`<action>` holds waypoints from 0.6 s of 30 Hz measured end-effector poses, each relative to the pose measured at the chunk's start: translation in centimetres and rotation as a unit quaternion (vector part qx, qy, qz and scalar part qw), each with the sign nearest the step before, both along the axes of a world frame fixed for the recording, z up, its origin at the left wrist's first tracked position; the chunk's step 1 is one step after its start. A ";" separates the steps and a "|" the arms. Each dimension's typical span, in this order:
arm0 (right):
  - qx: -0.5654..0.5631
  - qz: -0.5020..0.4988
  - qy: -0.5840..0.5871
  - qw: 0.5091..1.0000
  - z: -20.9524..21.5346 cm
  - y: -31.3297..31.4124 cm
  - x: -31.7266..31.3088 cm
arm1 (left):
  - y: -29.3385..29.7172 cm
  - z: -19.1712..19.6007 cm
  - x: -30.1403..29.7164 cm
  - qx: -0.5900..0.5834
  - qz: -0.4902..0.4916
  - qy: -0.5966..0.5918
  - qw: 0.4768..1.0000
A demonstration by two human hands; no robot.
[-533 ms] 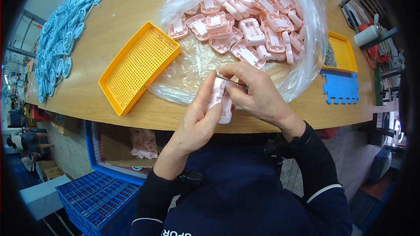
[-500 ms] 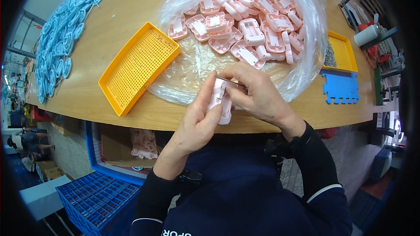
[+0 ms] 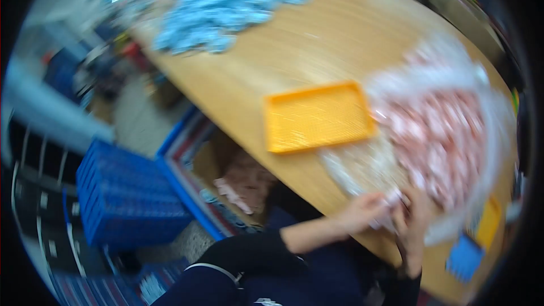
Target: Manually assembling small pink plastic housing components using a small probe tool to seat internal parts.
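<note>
A pale pink plastic casing [image 3: 392,197] is held just above the near table edge, in front of the clear plastic bag. My left hand [image 3: 360,213] is closed around it from the left. On its other side is my right hand [image 3: 415,221], with bent fingers pinched against the casing; what lies between those fingertips is hidden by blur. Right beside both hands, many more pink casings [image 3: 439,141] fill the open clear plastic bag [image 3: 345,173].
A yellow perforated tray [image 3: 320,116] lies left of the bag. Light blue plastic parts [image 3: 232,8] are heaped at the far left. Another yellow tray [image 3: 488,221] and a blue foam mat [image 3: 464,258] sit at right. Below the table stand a blue crate [image 3: 127,192] and a blue-rimmed box [image 3: 187,130].
The view has swung left and blurred, so table, trays and bag appear farther right. Both hands stay together at the pink casing.
</note>
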State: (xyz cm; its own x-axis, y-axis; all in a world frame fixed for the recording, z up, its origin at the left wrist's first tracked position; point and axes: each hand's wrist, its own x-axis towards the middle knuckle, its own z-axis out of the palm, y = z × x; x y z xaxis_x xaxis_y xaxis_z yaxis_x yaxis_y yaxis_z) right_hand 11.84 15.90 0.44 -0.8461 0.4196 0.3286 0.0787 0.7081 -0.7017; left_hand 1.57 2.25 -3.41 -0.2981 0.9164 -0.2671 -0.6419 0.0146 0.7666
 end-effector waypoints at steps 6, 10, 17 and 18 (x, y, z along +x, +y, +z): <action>-0.026 0.040 -0.009 0.999 0.4 -2.8 -1.4 | -2.8 0.9 -1.0 0.020 -0.024 0.020 0.999; -0.030 0.077 -0.078 0.994 1.1 -3.1 -2.0 | -4.4 0.6 -2.3 0.062 -0.020 0.033 0.997; -0.020 0.115 -0.027 0.993 0.4 -4.1 -3.1 | -8.4 -0.1 -3.5 0.016 -0.001 0.091 0.996; 0.000 0.115 -0.038 0.993 0.2 -4.1 -3.0 | -10.4 0.2 -3.8 -0.034 -0.006 0.094 0.995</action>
